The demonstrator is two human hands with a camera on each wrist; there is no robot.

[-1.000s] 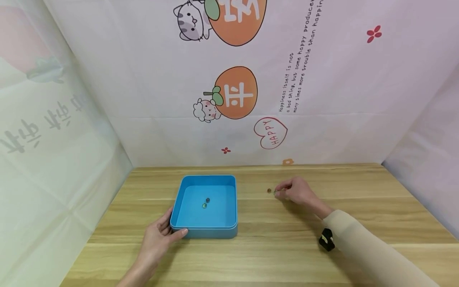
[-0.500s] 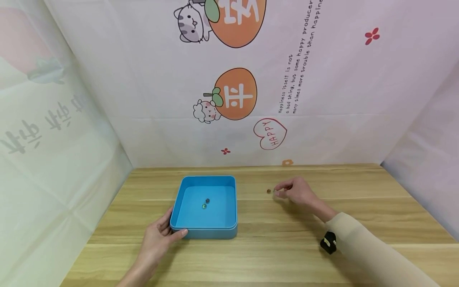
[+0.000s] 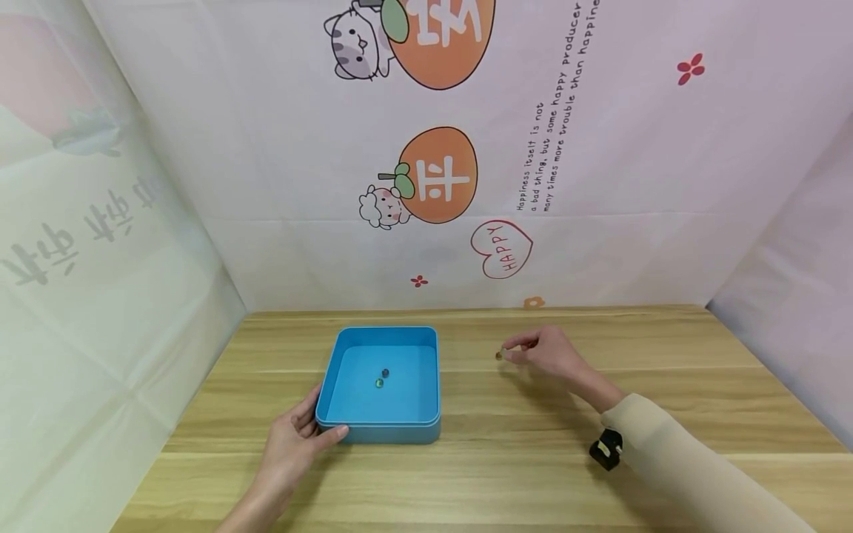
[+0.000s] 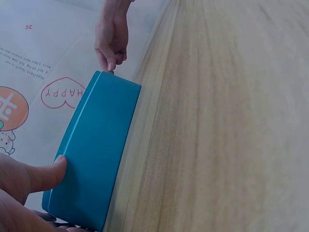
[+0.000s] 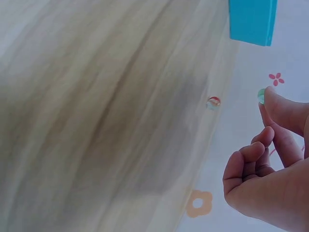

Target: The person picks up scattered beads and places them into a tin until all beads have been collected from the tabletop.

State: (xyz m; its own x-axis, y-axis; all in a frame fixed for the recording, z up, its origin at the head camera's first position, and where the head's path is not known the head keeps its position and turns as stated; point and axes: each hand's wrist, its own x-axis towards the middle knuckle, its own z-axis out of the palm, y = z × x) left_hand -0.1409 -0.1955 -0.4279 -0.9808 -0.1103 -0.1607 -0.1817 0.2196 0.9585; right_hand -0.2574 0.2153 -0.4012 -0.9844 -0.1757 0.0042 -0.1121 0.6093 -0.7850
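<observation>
An open blue box stands on the table, left of the middle in the head view. My left hand grips its near left corner, thumb on the front wall and the other fingers along the left side. Two glass marbles lie inside, a greenish one and a darker one. To the right of the box, my right hand pinches a pale green marble between thumb and index finger. Beside those fingertips, a red-and-clear marble rests on the table.
The wooden table meets a printed white cloth hanging along its back edge. More cloth hangs at the left and right sides. A black device sits at the right wrist, below the beige sleeve.
My right hand has shifted slightly left with the pinched marble and is now close above the marble on the table. The left hand and the box have stayed put.
</observation>
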